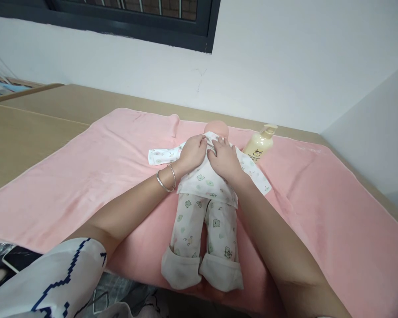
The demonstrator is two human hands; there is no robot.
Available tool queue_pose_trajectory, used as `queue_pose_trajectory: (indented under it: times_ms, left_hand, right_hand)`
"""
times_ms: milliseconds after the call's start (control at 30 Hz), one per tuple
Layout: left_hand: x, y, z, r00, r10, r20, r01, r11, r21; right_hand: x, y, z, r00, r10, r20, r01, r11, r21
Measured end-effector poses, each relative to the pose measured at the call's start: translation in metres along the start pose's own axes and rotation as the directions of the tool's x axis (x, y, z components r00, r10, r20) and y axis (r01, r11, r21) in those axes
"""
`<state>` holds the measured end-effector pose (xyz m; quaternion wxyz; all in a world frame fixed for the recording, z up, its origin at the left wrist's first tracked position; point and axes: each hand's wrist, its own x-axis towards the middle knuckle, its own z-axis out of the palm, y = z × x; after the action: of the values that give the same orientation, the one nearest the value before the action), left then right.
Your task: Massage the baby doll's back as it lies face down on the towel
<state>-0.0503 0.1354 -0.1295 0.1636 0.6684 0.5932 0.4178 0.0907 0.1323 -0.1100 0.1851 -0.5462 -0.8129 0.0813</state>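
Head view | doll (215, 221) is lying face-up on pink towel (318, 198), head toward the wall | left hand (192, 152) is curling its fingers into the doll's printed shirt (202, 183) at the neck, grasping fabric | right hand (226, 160) is pressing the shirt just beside it, grip impossible to tell | lotion bottle (260, 143) is resting near the doll's shoulder

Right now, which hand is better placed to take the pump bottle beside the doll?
Right, probably. The right hand rests on the printed top on the side nearest the pump bottle. The left hand lies on the far side and would have to cross over it.
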Motion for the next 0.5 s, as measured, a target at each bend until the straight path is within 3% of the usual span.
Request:
queue_pose_trajectory:
  times_ms: [67, 300, 367, 500]
  left_hand:
    - [0.001, -0.001, 0.001, 1.000, 0.004, -0.003, -0.004, 1.000, -0.006]
    - [0.001, -0.002, 0.001, 1.000, -0.005, -0.024, 0.004, 0.998, -0.065]
    - [0.002, -0.002, 0.001, 0.999, -0.022, -0.033, 0.018, 0.992, -0.123]
    - [0.005, 0.000, -0.003, 0.996, -0.078, -0.048, 0.066, 0.975, -0.212]
  right_hand:
    - [0.001, 0.001, 0.000, 1.000, 0.003, 0.031, -0.003, 1.000, 0.011]
    - [-0.004, -0.004, -0.008, 0.979, -0.047, -0.200, 0.075, 0.988, 0.134]
    - [-0.004, -0.006, -0.002, 0.983, -0.067, -0.171, 0.086, 0.991, 0.104]
    - [0.000, -0.003, 0.009, 0.992, -0.123, 0.008, 0.123, 0.992, -0.007]
